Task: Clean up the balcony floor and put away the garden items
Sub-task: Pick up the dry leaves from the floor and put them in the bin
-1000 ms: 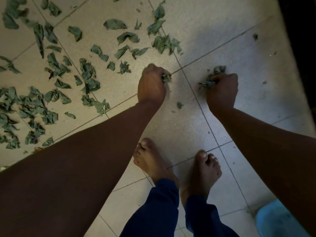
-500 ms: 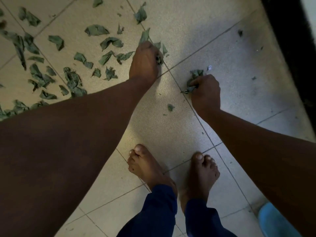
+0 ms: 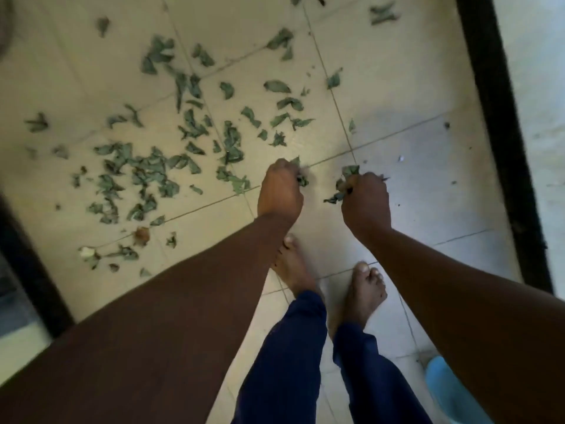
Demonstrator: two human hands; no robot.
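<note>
Both hands were fists gripping leaf scraps: left hand (image 3: pixel 279 191), right hand (image 3: pixel 365 198). Loose leaves (image 3: pixel 153 172) lay far-left on floor (image 3: pixel 397 87), w/ left hand nearer.

Single head view, looking steeply down at tiled floor (image 3: pixel 382 96), own feet close below.

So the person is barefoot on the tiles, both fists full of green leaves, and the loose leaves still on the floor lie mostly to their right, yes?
Nearly. The head view shows the scattered leaves lying mostly to the person's left, not their right. The rest holds: bare feet on the tiled floor, with the left hand and the right hand each gripping green leaves.
</note>
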